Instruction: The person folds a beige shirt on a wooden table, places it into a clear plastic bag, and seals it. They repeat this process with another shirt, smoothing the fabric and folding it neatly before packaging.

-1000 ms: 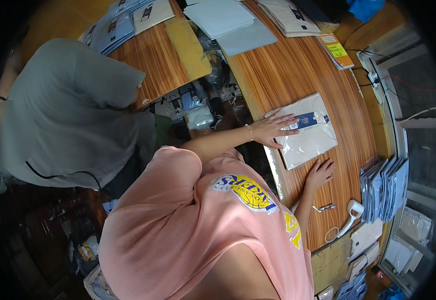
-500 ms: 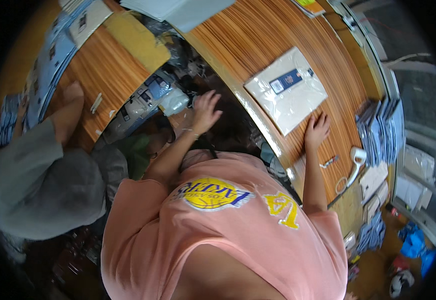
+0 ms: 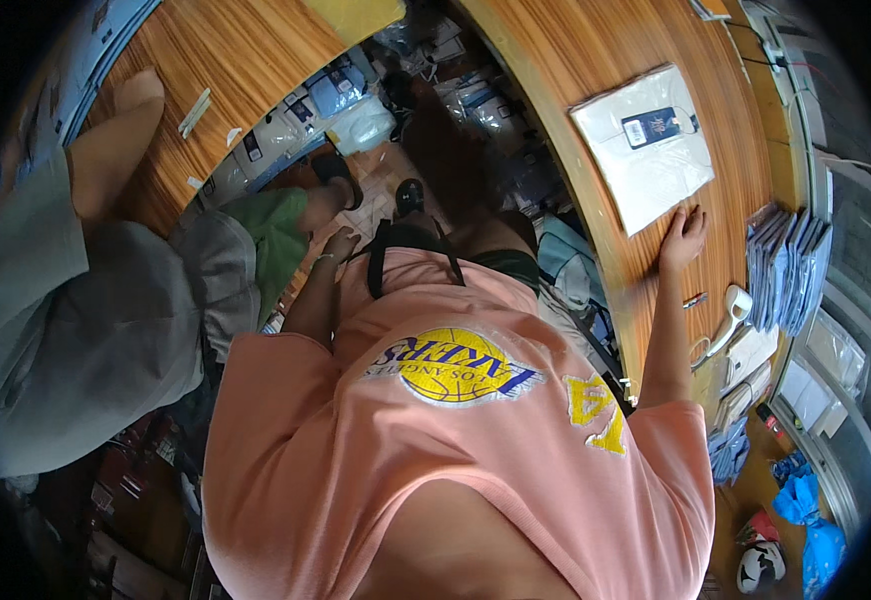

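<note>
On the wood-grain table to the right lies a pale garment in a clear plastic bag (image 3: pixel 646 180), with a dark blue tag (image 3: pixel 656 127) on it. My right hand (image 3: pixel 684 240) rests on the tabletop just beside the bag's near corner, its fingers apart and nothing held. My left hand (image 3: pixel 339 245) hangs low by my waist over the gap between the tables. It looks empty, with the fingers loosely extended, though they show small and dim. A small pen-like object (image 3: pixel 695 300) and a white handheld scanner (image 3: pixel 734 315) lie near my right forearm.
Folded blue garments in bags (image 3: pixel 788 270) are stacked at the right edge. A co-worker in a grey top (image 3: pixel 126 340) leans over the left table (image 3: pixel 221 65). Bagged goods (image 3: pixel 361 120) fill the floor gap. A blue plastic bag (image 3: pixel 818 530) sits lower right.
My left hand has dropped from over the gap back toward my waist. The view has shifted, so the bagged garment appears farther right and higher. My right hand stays beside it.
</note>
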Available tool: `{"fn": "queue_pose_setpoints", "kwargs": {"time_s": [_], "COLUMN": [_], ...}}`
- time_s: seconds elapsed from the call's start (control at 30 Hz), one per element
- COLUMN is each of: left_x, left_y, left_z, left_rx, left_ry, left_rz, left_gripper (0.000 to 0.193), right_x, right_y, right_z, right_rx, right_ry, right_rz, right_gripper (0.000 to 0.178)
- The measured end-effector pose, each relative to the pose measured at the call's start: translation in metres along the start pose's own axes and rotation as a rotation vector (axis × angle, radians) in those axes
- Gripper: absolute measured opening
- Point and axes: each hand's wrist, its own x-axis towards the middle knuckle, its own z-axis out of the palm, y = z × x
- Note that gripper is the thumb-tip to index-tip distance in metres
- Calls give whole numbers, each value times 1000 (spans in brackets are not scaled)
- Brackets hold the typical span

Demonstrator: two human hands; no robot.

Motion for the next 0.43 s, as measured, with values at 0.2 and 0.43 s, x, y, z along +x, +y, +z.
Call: {"fn": "queue_pose_setpoints", "kwargs": {"time_s": [0.2, 0.43], "left_x": [25, 94], "left_y": [12, 47], "left_z": [3, -7], "left_rx": [69, 58], "left_ry": [-29, -15], "left_rz": [47, 102], "left_gripper": [47, 49], "right_x": [3, 1], "right_y": [-1, 0], "right_z": [1, -1], "right_rx": [10, 84], "right_ry": [-13, -38], "right_rz": [-23, 4], "right_gripper": [53, 53]}}
